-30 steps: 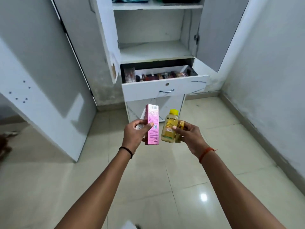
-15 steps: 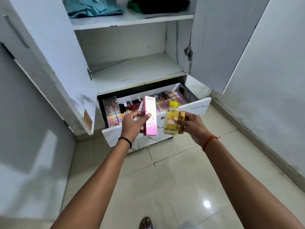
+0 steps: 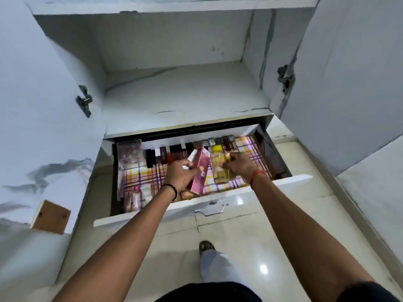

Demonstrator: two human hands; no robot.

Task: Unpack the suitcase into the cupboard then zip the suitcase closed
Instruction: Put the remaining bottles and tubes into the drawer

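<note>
box: pink box [image 3: 199, 171] held in the left hand [image 3: 181, 174], tilted with its top leaning far and left over the middle of the drawer, probably so it can be laid flat on the liner.
bottle: yellow-capped bottle [image 3: 219, 168] just right of the box, pinched by the right hand [image 3: 238, 164]; a small amber thing seems tucked behind those fingers, too hidden to name.
left hand: fingers curled round the box's lower half, thumb on its face.
right hand: fingers curled tight on the bottle's side.
drawer [image 3: 250, 192]: pulled out toward the person, checked liner [image 3: 250, 153] bare on the right, likely the spot aimed for.
row [image 3: 174, 152]: small dark cosmetics lined along the far wall.
near-left corner: pinkish bottles [image 3: 134, 198] lying down.
shelf [image 3: 185, 94]: above the drawer.
suitcase: not in view.
</note>
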